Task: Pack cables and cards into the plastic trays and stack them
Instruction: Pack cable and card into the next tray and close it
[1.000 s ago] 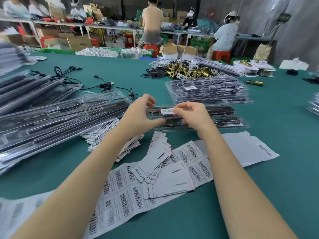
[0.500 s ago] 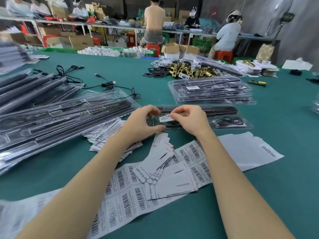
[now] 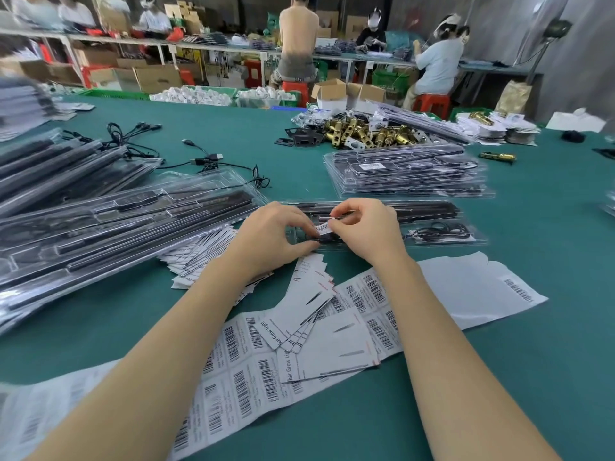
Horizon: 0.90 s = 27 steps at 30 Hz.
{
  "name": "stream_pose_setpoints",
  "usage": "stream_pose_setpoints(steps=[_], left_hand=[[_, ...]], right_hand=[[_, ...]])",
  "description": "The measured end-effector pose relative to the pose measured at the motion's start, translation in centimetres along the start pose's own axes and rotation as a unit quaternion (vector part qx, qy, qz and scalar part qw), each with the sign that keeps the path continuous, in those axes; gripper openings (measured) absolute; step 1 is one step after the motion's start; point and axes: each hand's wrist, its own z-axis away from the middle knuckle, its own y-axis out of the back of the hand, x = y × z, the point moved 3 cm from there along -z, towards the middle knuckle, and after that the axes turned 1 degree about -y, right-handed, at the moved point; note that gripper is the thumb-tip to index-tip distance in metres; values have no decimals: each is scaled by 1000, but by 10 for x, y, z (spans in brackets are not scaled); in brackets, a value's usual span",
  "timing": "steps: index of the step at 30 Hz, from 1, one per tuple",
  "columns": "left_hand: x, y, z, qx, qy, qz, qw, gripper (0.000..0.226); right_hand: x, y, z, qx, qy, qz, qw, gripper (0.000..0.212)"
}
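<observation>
Head view: a small barcode sticker (image 3: 323,228) is pinched between the fingertips of the left hand (image 3: 271,236) and the right hand (image 3: 364,229), both with fingers curled round its ends, just above the near tray (image 3: 442,227) on the green table (image 3: 549,361). Half a second earlier the sticker was held a little higher over the tray and tilted; it is now held lower and closer to the clear lid, so it is judged that the label is being pressed onto this tray, though contact cannot be told for certain. A black bar and a coiled cable (image 3: 442,229) are seen already packed in the tray, to the right of the hands. The loose cards (image 3: 309,314) are fanned near the wrists, on top of a long sheet of barcode labels (image 3: 233,377). A finished stack of trays (image 3: 409,174) lies farther off to the right, and unprocessed trays (image 3: 116,227) are heaped at the left, with loose cables (image 3: 206,158) beyond them. Once the label is fixed, this tray is likely ready to be added to the far stack.
</observation>
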Motion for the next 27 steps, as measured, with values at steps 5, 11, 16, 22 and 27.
stream_pose_setpoints(steps=[5,11,16,22,27], left_hand=[[0,4,-2,11,3,-12,1000,17],[-1,9,-2,15,32,-11,999,21],[-1,11,-7,42,116,-41,992,23],[-8,17,-17,-72,287,-66,953,33],[-4,17,-26,-92,337,-10,937,43]], right_hand=[[3,4,4,68,21,76,995,9],[6,6,7,-46,63,82,994,13],[14,7,6,10,6,73,997,14],[19,12,5,-6,-28,-5,1000,6],[15,10,2,-7,-39,16,999,7]])
